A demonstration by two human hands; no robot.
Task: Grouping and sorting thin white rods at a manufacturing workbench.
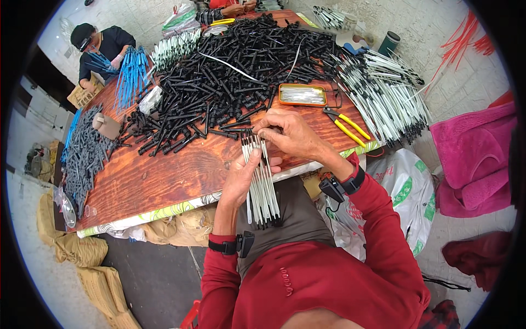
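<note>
My left hand [241, 175] is closed around a bundle of thin white rods [262, 189] with black ends, held upright over my lap at the table's front edge. Against the top of the bundle, my right hand [287, 131] has its thumb and fingers pinched together around a small dark part that I cannot make out. Behind my hands lies a large heap of black plastic pieces [219, 77] shaped like short stems. An orange-rimmed tin [302, 95] of thin silvery pins stands just beyond my right hand, with yellow-handled pliers [349, 127] to its right.
White rods with black ends [378, 98] cover the table's right side. Grey plastic pieces [90, 148] are piled at the left, near blue rods [131, 77]. A co-worker [104, 52] handles blue rods at the far left. White plastic bags [392, 192] stand beside my right arm.
</note>
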